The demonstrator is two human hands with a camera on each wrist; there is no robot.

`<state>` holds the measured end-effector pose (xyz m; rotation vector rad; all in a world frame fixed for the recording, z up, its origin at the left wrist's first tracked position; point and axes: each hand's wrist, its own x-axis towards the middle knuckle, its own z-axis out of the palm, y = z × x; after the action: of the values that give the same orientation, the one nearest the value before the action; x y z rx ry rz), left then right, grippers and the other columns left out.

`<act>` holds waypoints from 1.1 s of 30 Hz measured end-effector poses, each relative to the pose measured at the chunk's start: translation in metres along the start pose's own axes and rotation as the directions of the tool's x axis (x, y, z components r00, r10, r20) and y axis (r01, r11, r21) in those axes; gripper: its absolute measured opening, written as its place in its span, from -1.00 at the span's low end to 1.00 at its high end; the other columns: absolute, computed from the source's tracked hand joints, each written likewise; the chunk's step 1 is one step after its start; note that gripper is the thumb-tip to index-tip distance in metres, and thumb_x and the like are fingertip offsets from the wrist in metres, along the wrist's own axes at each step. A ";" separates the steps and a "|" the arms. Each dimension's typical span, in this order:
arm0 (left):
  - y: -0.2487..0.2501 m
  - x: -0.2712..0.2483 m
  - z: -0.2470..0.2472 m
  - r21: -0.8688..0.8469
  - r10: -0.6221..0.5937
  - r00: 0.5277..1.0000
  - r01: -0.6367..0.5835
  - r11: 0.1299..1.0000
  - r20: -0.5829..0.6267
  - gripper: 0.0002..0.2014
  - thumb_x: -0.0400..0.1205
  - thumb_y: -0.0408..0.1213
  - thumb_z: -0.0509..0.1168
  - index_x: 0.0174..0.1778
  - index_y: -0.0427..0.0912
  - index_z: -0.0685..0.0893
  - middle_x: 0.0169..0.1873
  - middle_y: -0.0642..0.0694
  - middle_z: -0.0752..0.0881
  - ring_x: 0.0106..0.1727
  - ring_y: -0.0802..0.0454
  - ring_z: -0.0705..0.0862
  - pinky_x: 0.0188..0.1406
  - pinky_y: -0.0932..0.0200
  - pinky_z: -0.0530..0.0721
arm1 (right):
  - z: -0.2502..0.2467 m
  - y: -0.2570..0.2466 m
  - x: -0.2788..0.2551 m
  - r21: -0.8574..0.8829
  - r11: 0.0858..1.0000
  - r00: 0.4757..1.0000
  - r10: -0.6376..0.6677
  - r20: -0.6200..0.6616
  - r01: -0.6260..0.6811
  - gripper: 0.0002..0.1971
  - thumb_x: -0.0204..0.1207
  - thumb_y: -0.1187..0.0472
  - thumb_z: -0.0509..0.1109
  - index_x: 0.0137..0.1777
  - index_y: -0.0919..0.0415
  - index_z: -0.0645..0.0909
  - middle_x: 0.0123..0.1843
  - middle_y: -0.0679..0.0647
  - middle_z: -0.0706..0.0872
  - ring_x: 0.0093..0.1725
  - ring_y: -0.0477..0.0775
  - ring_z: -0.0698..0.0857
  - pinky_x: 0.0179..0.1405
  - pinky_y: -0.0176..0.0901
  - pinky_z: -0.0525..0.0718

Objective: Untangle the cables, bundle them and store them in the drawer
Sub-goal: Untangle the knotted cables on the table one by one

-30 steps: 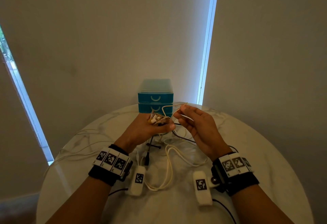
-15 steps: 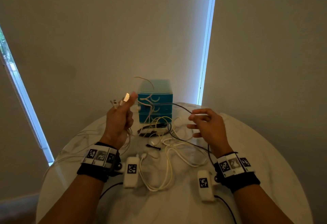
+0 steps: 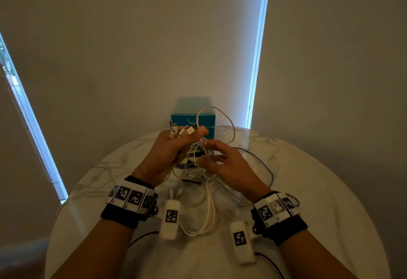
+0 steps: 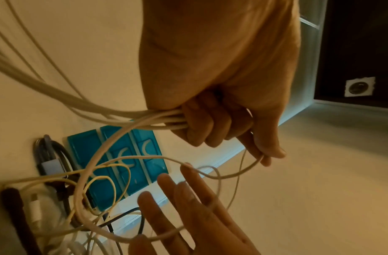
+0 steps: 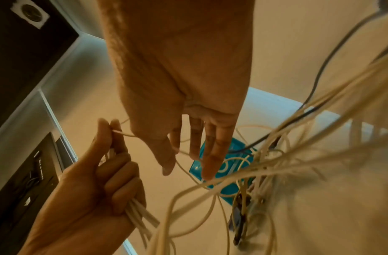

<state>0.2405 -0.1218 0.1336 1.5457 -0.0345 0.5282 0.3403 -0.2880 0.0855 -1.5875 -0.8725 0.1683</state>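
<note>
My left hand is raised above the round marble table and grips a bunch of white cables, whose plugs stick up past the fingers. The fist also shows in the right wrist view. A thin loop arches from this hand toward the right. My right hand is beside it with straight, spread fingers that touch a thin strand and hold nothing. More tangled white cables and a black cable lie on the table. The teal drawer unit stands behind, its drawers closed.
Two white tagged camera modules hang below my wrists over the near table. Thin white cables trail off the table's left edge. A dark bundled cable lies next to the drawer unit. Blinds and bright window strips stand behind.
My left hand came back from the upper left toward the middle with the cable ends in it. My right hand moved left to meet it, its fingers now among the strands.
</note>
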 end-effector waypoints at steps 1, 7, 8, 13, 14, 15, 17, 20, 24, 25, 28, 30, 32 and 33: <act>0.001 -0.001 0.001 0.029 0.002 1.000 -0.002 1.000 0.008 -0.52 0.63 -0.02 0.55 0.07 -0.47 0.76 -0.51 -0.13 0.29 -0.52 0.02 0.16 -0.57 0.16 0.16 | 0.004 0.000 0.001 -0.009 1.000 1.000 -0.007 0.006 0.008 -0.60 0.66 0.16 0.61 0.47 -0.09 0.74 0.36 -0.11 0.82 0.23 -0.02 0.86 0.03 -0.06 0.91; 0.004 0.002 -0.007 -0.023 0.001 1.000 -0.002 1.000 -0.031 -0.39 0.61 0.00 0.55 0.26 -0.53 0.70 -0.53 -0.01 0.31 -0.53 0.05 0.16 -0.60 0.21 0.18 | 0.001 -0.008 -0.003 0.048 0.999 0.998 -0.019 -0.068 0.022 -0.77 0.70 0.00 0.56 0.32 -0.07 0.79 0.18 -0.06 0.87 0.07 0.11 0.91 -0.05 0.33 0.92; 0.005 0.001 -0.008 -0.022 0.002 1.000 -0.002 1.000 -0.026 -0.38 0.61 0.01 0.55 0.26 -0.54 0.69 -0.54 -0.01 0.32 -0.53 0.05 0.17 -0.60 0.21 0.20 | 0.002 -0.011 -0.004 0.071 0.997 0.999 -0.013 -0.053 0.017 -0.71 0.69 0.02 0.58 0.38 -0.11 0.74 0.21 -0.07 0.87 0.06 0.12 0.91 -0.05 0.30 0.93; 0.006 -0.002 -0.002 0.042 0.004 1.000 -0.004 0.999 -0.006 -0.41 0.63 -0.01 0.56 0.13 -0.59 0.66 -0.54 -0.09 0.29 -0.50 0.01 0.16 -0.53 0.13 0.17 | 0.008 -0.020 -0.009 0.030 0.999 0.990 0.010 0.139 -0.014 -0.62 0.68 0.06 0.59 0.46 -0.04 0.69 0.21 -0.01 0.91 0.07 0.10 0.93 0.00 0.03 0.91; 0.007 -0.001 -0.002 0.033 0.014 0.999 -0.013 0.999 -0.035 -0.43 0.64 -0.03 0.56 0.14 -0.58 0.67 -0.53 -0.09 0.29 -0.51 0.01 0.16 -0.55 0.16 0.18 | 0.007 -0.021 -0.010 0.043 0.999 0.987 0.012 0.157 -0.019 -0.64 0.69 0.04 0.58 0.45 -0.01 0.70 0.23 -0.03 0.91 0.09 0.11 0.93 0.05 0.08 0.89; 0.007 0.000 -0.004 0.012 0.033 0.997 -0.032 0.999 -0.076 -0.44 0.64 -0.03 0.57 0.15 -0.57 0.69 -0.52 -0.10 0.27 -0.51 0.01 0.16 -0.58 0.20 0.21 | 0.006 -0.023 -0.011 0.075 0.997 0.987 0.010 0.158 -0.022 -0.64 0.70 0.04 0.56 0.45 0.01 0.69 0.27 -0.04 0.90 0.13 0.12 0.92 0.09 0.12 0.86; 0.008 0.004 -0.010 -0.043 0.062 0.983 -0.071 0.997 -0.171 -0.48 0.63 -0.02 0.58 0.09 -0.50 0.71 -0.50 -0.07 0.27 -0.52 0.03 0.15 -0.62 0.23 0.23 | -0.001 -0.026 -0.010 0.154 0.988 0.995 -0.005 0.104 -0.011 -0.65 0.73 0.07 0.53 0.48 0.02 0.68 0.34 -0.05 0.88 0.18 0.17 0.91 0.06 0.16 0.82; 0.008 0.005 -0.017 -0.106 0.097 0.967 -0.125 0.986 -0.235 -0.60 0.63 -0.02 0.58 0.10 -0.32 0.76 -0.50 0.01 0.28 -0.53 0.07 0.15 -0.63 0.24 0.22 | -0.010 -0.025 -0.004 0.154 0.987 0.999 -0.037 -0.032 0.042 -0.78 0.75 0.19 0.49 0.37 0.05 0.74 0.25 -0.06 0.90 0.13 0.18 0.91 -0.07 0.04 0.75; 0.008 0.000 -0.002 0.017 0.146 0.981 -0.145 0.989 -0.124 -0.69 0.70 -0.11 0.53 -0.37 0.01 0.71 -0.56 -0.04 0.28 -0.54 0.01 0.15 -0.57 0.23 0.27 | -0.008 -0.003 0.002 -0.157 0.987 0.998 -0.035 -0.049 0.027 -0.89 0.64 0.08 0.61 0.10 -0.06 0.76 0.06 -0.10 0.87 -0.05 -0.08 0.86 -0.08 -0.16 0.80; 0.007 -0.001 0.002 0.039 0.151 0.985 -0.149 0.988 -0.082 -0.68 0.71 -0.11 0.51 -0.38 -0.02 0.72 -0.58 -0.06 0.29 -0.55 -0.01 0.14 -0.55 0.21 0.27 | -0.008 0.006 0.004 -0.246 0.969 0.998 -0.017 -0.053 0.003 -0.89 0.61 0.00 0.62 0.06 -0.12 0.77 0.02 -0.15 0.86 -0.05 -0.14 0.84 -0.03 -0.15 0.83; 0.011 -0.002 0.002 0.025 0.178 0.983 -0.177 0.984 -0.052 -0.55 0.66 -0.05 0.53 -0.21 -0.44 0.67 -0.56 -0.10 0.27 -0.54 -0.03 0.13 -0.55 0.19 0.25 | -0.018 0.019 0.005 -0.265 0.958 0.988 0.076 -0.134 -0.109 -0.90 0.59 -0.12 0.62 -0.06 -0.16 0.83 -0.14 -0.22 0.86 -0.12 -0.21 0.80 -0.03 -0.12 0.80; 0.012 0.001 -0.004 0.013 0.198 0.974 -0.198 0.980 -0.108 -0.62 0.66 -0.08 0.54 -0.19 -0.39 0.73 -0.54 -0.10 0.26 -0.54 -0.02 0.13 -0.57 0.19 0.21 | -0.024 0.019 0.005 -0.224 0.966 0.975 0.085 -0.204 -0.131 -0.84 0.61 -0.18 0.59 -0.07 -0.14 0.83 -0.20 -0.12 0.86 -0.18 -0.16 0.80 -0.09 -0.11 0.80; 0.012 0.003 -0.011 -0.034 0.197 0.962 -0.206 0.978 -0.187 -0.66 0.67 -0.08 0.54 -0.05 -0.36 0.77 -0.53 -0.07 0.27 -0.55 0.03 0.15 -0.60 0.19 0.21 | -0.027 0.011 0.006 -0.225 0.969 0.958 0.032 -0.286 -0.099 -0.82 0.65 -0.18 0.55 -0.07 -0.13 0.81 -0.18 -0.11 0.85 -0.20 -0.10 0.81 -0.08 -0.07 0.81; 0.010 0.004 -0.014 -0.072 0.173 0.955 -0.196 0.978 -0.241 -0.64 0.67 -0.07 0.55 0.07 -0.36 0.77 -0.52 -0.04 0.28 -0.55 0.06 0.16 -0.62 0.21 0.20 | -0.028 0.007 0.006 -0.227 0.971 0.944 -0.010 -0.331 -0.070 -0.81 0.66 -0.18 0.54 -0.06 -0.12 0.81 -0.16 -0.11 0.85 -0.19 -0.07 0.81 -0.07 -0.07 0.80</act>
<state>0.2361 -0.1075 0.1438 1.3858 -0.0237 0.8435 0.3636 -0.3061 0.0884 -1.7869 -0.6214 -0.1851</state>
